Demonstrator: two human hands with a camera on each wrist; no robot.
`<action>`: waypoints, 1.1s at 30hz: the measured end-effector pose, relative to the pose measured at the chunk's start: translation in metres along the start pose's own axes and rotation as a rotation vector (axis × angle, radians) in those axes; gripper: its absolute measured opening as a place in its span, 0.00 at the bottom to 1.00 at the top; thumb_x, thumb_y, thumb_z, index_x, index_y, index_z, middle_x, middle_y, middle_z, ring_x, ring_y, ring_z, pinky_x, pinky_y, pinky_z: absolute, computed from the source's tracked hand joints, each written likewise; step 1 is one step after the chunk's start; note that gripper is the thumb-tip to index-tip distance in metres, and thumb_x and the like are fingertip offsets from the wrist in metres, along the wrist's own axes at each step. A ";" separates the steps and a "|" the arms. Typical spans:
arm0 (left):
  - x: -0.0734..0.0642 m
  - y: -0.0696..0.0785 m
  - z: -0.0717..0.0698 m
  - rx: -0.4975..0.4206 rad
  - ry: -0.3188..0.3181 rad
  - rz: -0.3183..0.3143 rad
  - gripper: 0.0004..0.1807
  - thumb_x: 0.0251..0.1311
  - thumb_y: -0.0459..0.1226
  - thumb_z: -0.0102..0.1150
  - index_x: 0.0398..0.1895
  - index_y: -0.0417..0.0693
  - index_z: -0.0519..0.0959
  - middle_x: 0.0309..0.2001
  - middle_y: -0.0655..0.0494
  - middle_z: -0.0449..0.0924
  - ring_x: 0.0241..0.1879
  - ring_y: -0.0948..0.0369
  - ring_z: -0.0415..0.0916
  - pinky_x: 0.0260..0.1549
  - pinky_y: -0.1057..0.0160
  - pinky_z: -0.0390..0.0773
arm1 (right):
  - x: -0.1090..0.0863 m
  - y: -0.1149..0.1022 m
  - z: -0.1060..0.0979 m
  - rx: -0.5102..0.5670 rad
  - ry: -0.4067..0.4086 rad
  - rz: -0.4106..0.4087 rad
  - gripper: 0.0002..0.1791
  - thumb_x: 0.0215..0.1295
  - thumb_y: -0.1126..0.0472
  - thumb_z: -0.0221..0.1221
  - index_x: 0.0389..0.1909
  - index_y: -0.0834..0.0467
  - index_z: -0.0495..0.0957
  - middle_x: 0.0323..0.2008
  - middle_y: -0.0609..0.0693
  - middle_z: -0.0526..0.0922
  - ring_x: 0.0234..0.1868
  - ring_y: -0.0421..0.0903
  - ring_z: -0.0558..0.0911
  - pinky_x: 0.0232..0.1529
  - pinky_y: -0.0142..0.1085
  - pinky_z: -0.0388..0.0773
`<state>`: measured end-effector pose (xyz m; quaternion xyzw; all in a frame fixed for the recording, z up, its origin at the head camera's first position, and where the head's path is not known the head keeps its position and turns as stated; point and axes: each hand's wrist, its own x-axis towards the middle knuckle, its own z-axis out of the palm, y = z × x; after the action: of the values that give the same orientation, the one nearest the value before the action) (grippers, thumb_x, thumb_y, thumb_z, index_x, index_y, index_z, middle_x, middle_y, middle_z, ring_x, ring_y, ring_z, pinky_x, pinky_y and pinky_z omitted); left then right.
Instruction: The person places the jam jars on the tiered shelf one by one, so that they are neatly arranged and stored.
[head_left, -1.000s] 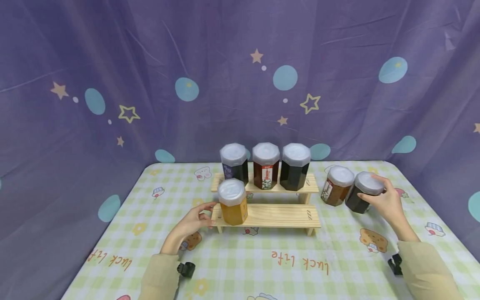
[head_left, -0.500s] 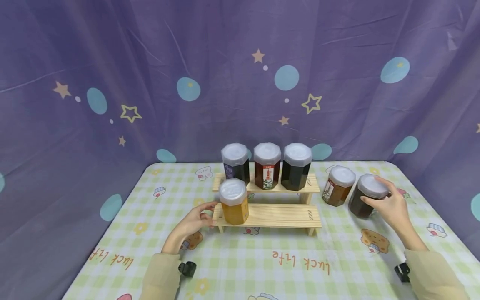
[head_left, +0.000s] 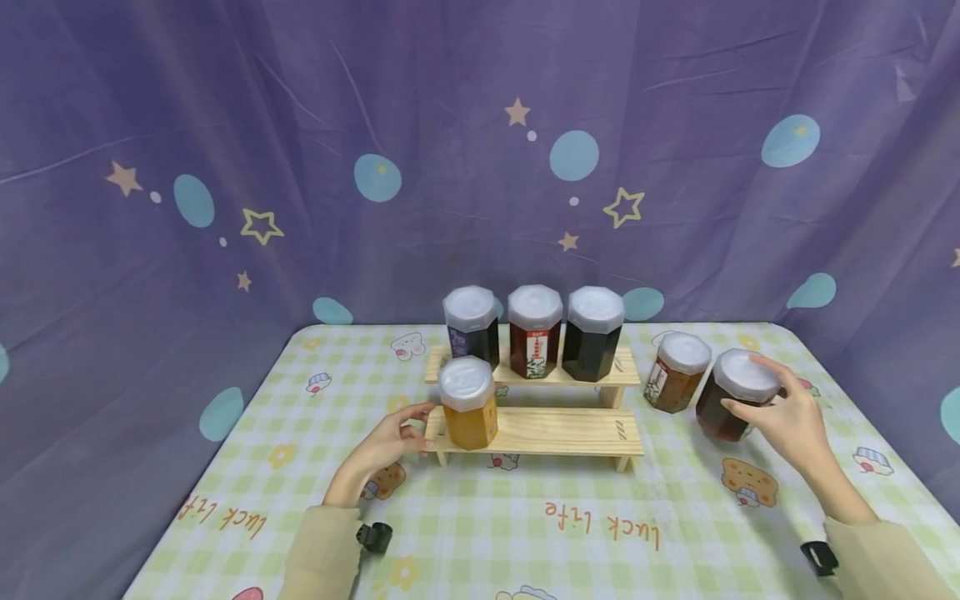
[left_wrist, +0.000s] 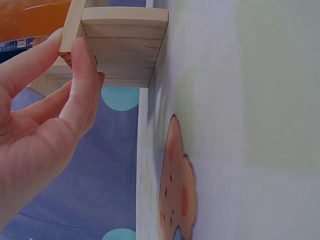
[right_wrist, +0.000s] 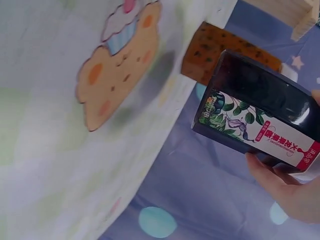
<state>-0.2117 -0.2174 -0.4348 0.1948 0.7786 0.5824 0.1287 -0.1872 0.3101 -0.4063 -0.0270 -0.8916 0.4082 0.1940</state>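
Note:
My right hand (head_left: 791,417) grips a dark jam jar (head_left: 722,410) near its pale lid, with thumb and fingers on opposite sides. The right wrist view has this jar's printed label (right_wrist: 257,125) facing the camera, its base raised off the tablecloth. At the left end of a two-step wooden rack (head_left: 562,429), my left hand (head_left: 386,439) pinches the lower board, thumb above and fingers beneath, as the left wrist view shows. A yellow-orange jar (head_left: 471,425) stands on that lower step, close to the left fingers. Beside the held jar, a brown jar (head_left: 675,379) stands on the table.
Three dark jars stand in a row on the rack's upper step: a left jar (head_left: 472,333), a middle jar (head_left: 534,337) and a right jar (head_left: 591,342). A checked tablecloth (head_left: 480,517) covers the table. Behind it hangs a purple curtain (head_left: 465,108).
The right hand has lifted the dark jar and brought it slightly right and nearer to me, away from the brown jar. The left hand keeps its pinch on the rack.

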 end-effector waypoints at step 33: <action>0.002 0.001 0.001 0.018 0.020 -0.109 0.33 0.53 0.27 0.55 0.62 0.30 0.55 0.52 0.33 0.61 0.30 0.56 0.75 0.33 0.53 0.75 | -0.023 -0.056 0.022 0.127 -0.051 -0.172 0.39 0.40 0.63 0.70 0.58 0.54 0.67 0.51 0.59 0.69 0.44 0.33 0.71 0.39 0.17 0.70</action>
<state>-0.2132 -0.2153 -0.4344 0.1476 0.7946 0.5693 0.1507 -0.1680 0.2520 -0.3856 0.0723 -0.8677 0.4461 0.2069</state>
